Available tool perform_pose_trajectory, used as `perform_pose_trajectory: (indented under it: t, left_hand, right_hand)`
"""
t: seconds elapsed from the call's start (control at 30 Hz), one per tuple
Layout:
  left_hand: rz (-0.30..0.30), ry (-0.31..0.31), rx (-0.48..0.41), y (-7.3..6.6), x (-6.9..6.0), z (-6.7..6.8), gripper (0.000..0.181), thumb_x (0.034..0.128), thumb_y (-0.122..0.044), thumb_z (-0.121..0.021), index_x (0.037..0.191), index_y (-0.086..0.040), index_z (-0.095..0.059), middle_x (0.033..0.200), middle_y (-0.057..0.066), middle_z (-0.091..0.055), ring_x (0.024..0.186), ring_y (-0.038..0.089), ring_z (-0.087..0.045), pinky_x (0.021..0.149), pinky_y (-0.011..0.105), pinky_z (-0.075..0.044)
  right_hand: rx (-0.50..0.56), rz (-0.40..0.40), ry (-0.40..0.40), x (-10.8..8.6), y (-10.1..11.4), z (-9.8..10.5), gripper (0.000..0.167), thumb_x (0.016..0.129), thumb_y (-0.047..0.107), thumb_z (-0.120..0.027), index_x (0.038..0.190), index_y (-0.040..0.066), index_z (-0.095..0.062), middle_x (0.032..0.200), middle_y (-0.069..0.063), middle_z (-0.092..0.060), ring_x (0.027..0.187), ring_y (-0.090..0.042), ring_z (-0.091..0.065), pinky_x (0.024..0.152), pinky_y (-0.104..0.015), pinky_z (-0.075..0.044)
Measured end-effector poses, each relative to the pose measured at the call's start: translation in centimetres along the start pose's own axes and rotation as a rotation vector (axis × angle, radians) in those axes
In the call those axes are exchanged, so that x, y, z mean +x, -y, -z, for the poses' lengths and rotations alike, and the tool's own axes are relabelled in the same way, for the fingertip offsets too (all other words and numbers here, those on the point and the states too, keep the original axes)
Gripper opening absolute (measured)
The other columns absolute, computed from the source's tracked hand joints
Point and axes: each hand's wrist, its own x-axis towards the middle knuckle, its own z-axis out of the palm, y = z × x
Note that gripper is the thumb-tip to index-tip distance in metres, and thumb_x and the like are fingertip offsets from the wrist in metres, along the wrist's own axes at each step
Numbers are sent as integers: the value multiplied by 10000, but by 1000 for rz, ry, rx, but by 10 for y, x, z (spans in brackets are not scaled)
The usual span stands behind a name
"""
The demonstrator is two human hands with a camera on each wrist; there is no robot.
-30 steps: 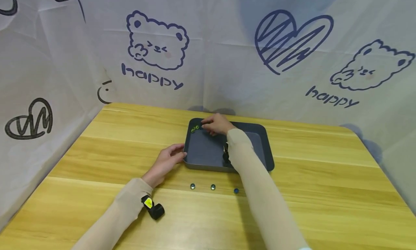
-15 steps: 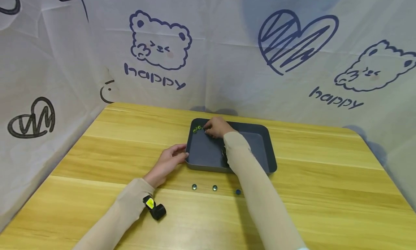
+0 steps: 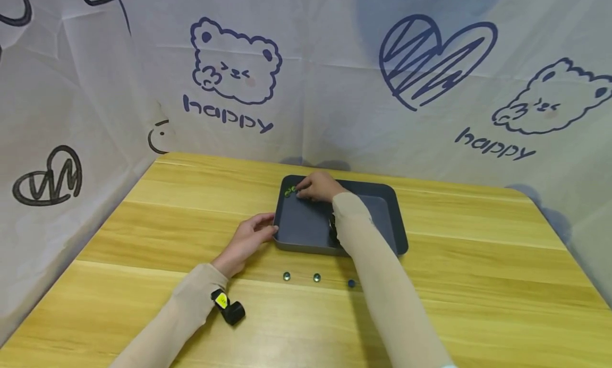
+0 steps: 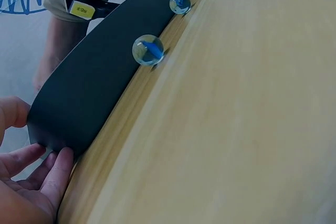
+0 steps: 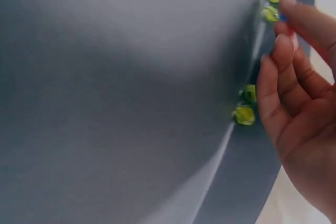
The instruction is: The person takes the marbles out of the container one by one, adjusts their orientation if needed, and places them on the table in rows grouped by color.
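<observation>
1. Right hand [image 3: 319, 186] is inside the grey tray [image 3: 306, 224], near its far left corner, fingers bent. The right wrist view shows a blue spot [image 5: 283, 18] by a fingertip; whether anything is pinched there cannot be told.
2. Left hand [image 3: 245, 246] rests its fingertips against the tray's near left corner, fingers relaxed.
3. The right wrist view shows yellow-green marbles [image 5: 244, 115] in two groups along the tray wall; the head view gives only specks. Overlap and blur leave the count uncertain.
4. The left wrist view shows blue inside the left clear marble [image 3: 286, 276] and the middle clear marble [image 3: 317, 277], hard to make out from the head.
5. The tray lies on the worktop [image 3: 478, 283], long axis left to right. Those two and a blue marble [image 3: 351, 283] form a row before its near side.
6. The right forearm [image 3: 382, 272] covers part of the tray. In the left wrist view, the outer wall hides the interior and the frame's top edge cuts the blue marble.
</observation>
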Motion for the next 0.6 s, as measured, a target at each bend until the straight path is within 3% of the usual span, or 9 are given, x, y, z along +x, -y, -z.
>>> perform_pose_trajectory:
  t: [0.27, 0.4, 0.6]
  left_hand:
    - [-7, 1, 1, 1, -1, -1, 482, 960, -81, -537, 1399, 81, -420, 1341, 252, -484, 1171, 306, -499, 964, 347, -492]
    - [-12, 2, 2, 1, 0, -1, 484, 957, -81, -540, 1398, 81, -422, 1341, 251, -483, 1175, 310, -497, 970, 355, -488]
    - [-11, 6, 9, 1, 1, 0, 493, 957, -85, -541, 1405, 75, -414, 1341, 245, -485, 1179, 312, -498, 972, 353, -487]
  right_hand:
    - [156, 78, -30, -8, 6, 14, 296, 878, 216, -727, 1127, 57, -731, 1052, -77, -711, 827, -223, -627, 669, -284, -525]
    - [225, 92, -28, -21, 10, 25, 298, 884, 216, -717, 1129, 45, -728, 1097, -84, -695, 901, -317, -606, 719, -380, -523]
    - [276, 133, -30, -38, 7, 40, 323, 892, 223, -712, 1144, 20, -713, 1129, -85, -686, 988, -229, -626, 892, -470, -518]
